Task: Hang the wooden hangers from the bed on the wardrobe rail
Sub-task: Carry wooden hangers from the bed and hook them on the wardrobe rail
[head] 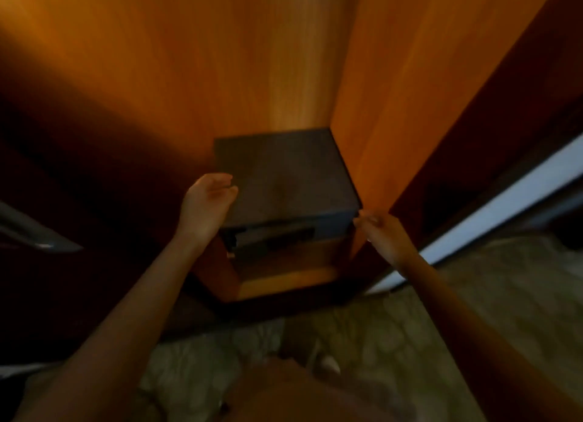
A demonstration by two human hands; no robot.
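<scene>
While both my arms reach into the wardrobe (252,74), smooth orange wood grain rises ahead of my fingers. My left hand (206,207) is open, fingers straight, at the left edge of a matte, dark grey, square-cornered box (284,175). My right hand (381,232), blurred, sits at the box's right front corner; whether it grips anything I cannot tell.

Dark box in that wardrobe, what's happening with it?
A person reaches both bare arms into a wooden wardrobe toward a dark grey box in its corner. The left hand, fingers loosely extended, is at the box's left edge; the right hand is by its front right corner. The blur hides whether either touches it. No hangers show.
</scene>
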